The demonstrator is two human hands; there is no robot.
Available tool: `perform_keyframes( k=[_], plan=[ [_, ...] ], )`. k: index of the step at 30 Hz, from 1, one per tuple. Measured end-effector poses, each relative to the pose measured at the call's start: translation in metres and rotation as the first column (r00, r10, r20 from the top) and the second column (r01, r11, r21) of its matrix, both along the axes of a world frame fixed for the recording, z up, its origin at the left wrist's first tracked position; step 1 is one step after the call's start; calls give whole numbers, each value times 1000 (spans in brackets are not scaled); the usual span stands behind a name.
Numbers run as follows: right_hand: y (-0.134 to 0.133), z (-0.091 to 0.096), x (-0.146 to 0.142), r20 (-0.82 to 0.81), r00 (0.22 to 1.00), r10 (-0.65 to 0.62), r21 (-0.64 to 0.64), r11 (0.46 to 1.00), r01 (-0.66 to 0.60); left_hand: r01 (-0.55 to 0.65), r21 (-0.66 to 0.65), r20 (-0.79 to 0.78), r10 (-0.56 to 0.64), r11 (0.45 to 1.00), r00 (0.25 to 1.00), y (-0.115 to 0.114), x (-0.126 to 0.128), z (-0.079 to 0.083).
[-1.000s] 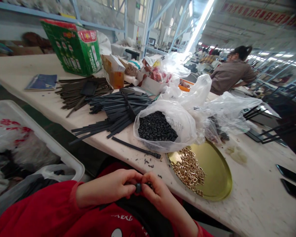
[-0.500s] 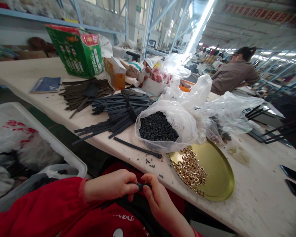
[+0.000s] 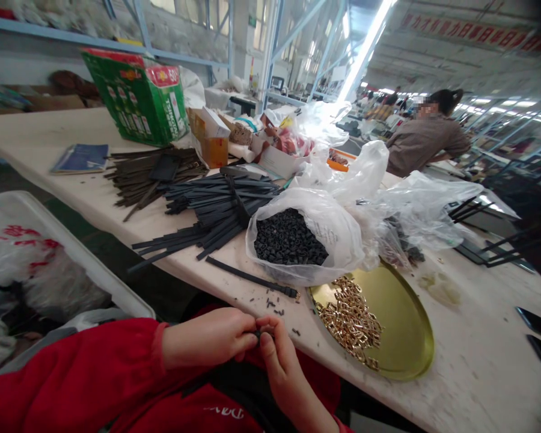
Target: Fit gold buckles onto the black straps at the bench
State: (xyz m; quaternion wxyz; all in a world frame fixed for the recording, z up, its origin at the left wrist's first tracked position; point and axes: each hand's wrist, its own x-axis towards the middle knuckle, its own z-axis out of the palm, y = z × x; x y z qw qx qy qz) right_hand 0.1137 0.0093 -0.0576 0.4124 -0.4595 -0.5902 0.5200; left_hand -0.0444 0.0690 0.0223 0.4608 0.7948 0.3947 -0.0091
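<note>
Two hands meet in front of the red sweater, just below the near edge of the table. The left hand and right hand are pressed fingertip to fingertip, both pinched on a small black piece. The piece is mostly hidden by the fingers, so its exact shape cannot be told.

The work looks like fine fingertip fitting. It likely goes best with the pinch kept short, thumbs close to the piece and wrists braced against the body. That way the part should not twist or spring out into the lap.

The table edge runs just above the knuckles. A loose black strap lies along it, with small black crumbs scattered beside. To the right, the gold tray nearly reaches the edge, with the brass buckles heaped on its near side. An elbow swung that way could nudge it. Behind it, the open plastic bag of black loops touches the tray's far rim.

There is bare tabletop to the right of the tray. On the left, a gap separates the table from a white plastic bin, which limits outward swing of the left arm.
</note>
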Motion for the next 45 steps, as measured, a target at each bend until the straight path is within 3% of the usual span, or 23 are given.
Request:
perform_keyframes(
  k=[4,7,9,11,13,15,18,22,27,29,31,32,34,36,37,39,42,45],
  plan=[
    [26,-6,12,156,975,-160,90,985,147,17,285,-57,0,958,998,24,4,-17],
    [55,-13,33,442,846,-297,271,944,189,-88,454,-105,152,887,983,53,9,-41],
    [73,-21,44,608,681,-407,434,889,144,-131,511,-92,206,850,974,69,16,-55],
    [84,-32,51,698,534,-477,552,834,23,-135,544,-76,209,828,975,78,25,-66],
    [89,-43,54,739,445,-507,596,799,-80,-126,572,-63,196,811,979,82,31,-72],
    [89,-51,54,748,411,-520,609,785,-115,-128,593,-53,196,795,979,85,28,-71],
    [86,-55,53,731,421,-537,624,776,-94,-219,627,-52,321,748,946,100,0,-60],
    [85,-52,50,703,444,-556,638,768,-49,-444,665,-47,628,600,777,132,-50,-47],
    [84,-49,53,627,510,-589,687,727,-5,-579,579,-17,719,574,695,140,-72,-40],
    [81,-41,57,558,560,-612,728,685,22,-633,500,14,725,591,689,132,-71,-33],
    [76,-25,56,482,605,-634,762,643,68,-663,370,39,702,651,711,117,-67,-24],
    [72,-14,53,463,631,-623,756,649,85,-663,293,54,680,689,731,108,-63,-20],
    [63,7,41,487,705,-516,671,738,76,-633,153,97,626,759,774,85,-50,-15],
    [52,22,23,552,774,-311,512,859,-20,-597,73,151,582,799,799,60,-33,-14],
    [47,26,13,571,779,-257,471,881,-55,-584,46,182,568,810,802,47,-24,-16],
    [39,26,-1,588,765,-263,516,850,-104,-558,-34,305,540,829,785,25,-10,-21],
    [31,18,-6,562,746,-357,642,757,-121,-532,-55,436,500,845,748,2,-2,-26],
    [28,18,-2,521,796,-309,618,780,-102,-526,65,456,444,848,772,-6,-7,-25]
  ],
)
